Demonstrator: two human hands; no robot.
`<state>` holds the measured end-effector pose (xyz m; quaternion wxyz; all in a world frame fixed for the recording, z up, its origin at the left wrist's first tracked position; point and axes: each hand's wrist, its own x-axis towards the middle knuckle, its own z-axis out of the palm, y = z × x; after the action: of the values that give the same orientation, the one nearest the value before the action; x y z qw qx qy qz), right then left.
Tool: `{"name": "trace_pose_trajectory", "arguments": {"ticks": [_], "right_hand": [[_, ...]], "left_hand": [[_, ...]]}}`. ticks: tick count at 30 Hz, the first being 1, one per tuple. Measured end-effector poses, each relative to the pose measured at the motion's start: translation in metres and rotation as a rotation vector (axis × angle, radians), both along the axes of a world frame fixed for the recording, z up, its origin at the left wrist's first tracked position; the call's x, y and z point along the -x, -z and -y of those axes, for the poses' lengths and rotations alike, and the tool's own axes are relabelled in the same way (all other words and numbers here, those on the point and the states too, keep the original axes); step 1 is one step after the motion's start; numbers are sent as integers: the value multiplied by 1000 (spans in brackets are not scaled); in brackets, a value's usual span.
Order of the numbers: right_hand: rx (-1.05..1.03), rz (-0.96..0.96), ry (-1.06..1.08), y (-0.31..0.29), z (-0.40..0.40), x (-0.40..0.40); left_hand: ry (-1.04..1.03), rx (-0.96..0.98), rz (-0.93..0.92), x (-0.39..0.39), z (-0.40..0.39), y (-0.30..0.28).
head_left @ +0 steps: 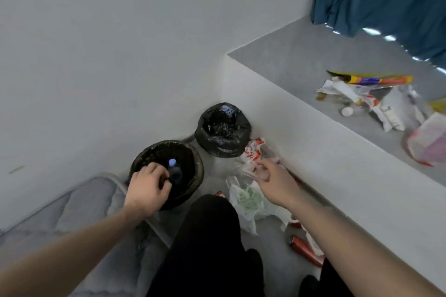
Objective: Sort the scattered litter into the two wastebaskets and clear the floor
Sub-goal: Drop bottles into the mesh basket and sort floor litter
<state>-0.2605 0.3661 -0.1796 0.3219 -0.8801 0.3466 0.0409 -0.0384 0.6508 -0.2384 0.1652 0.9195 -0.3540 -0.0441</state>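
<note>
Two wastebaskets lined with black bags stand in the wall corner. The near wastebasket (193, 164) holds a plastic bottle (173, 169) with a pale blue cap. The far wastebasket (223, 140) sits behind it. My left hand (147, 188) hovers over the near basket's rim with fingers curled, right beside the bottle; whether it grips the bottle is unclear. My right hand (272, 178) reaches into the litter on the floor and pinches a clear plastic wrapper (251, 171) next to a red-and-white bag (253, 150). A white-green plastic bag (248, 200) lies below it.
A red can (305, 251) lies on the floor by my right forearm. More litter (366, 96) and a pink bag (427, 142) sit on the raised grey ledge (301, 60). A grey mattress (79, 207) lies left. My dark-trousered legs (207, 243) fill the floor's middle.
</note>
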Motion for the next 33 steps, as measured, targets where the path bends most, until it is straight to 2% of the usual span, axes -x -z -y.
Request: {"name": "trace_pose_trajectory", "arguments": {"ticks": [4,9,11,15,20,23,26,30,33], "right_hand": [[-28,2,83,20,51,61],[-121,-87,288,70,114,124],[-188,-148,303,90,139,135],[-176,-179,281,124,177,151],[-148,-336,231,171,194,195],[-175,-480,188,207,193,223],[-256,-550,168,239,184,240],[-292,-597,139,269,187,243],[-291,-543,223,280,205,228]], "left_hand": [[159,-71,-139,34,72,8],[126,-156,-293,68,186,31],[140,-230,-340,83,221,54],[163,-441,-455,97,265,117],[35,-694,-526,96,270,196],[-83,-770,-646,96,254,245],[-92,-799,-735,100,234,294],[-400,-618,-889,93,198,373],[-460,-496,-973,91,186,417]]}}
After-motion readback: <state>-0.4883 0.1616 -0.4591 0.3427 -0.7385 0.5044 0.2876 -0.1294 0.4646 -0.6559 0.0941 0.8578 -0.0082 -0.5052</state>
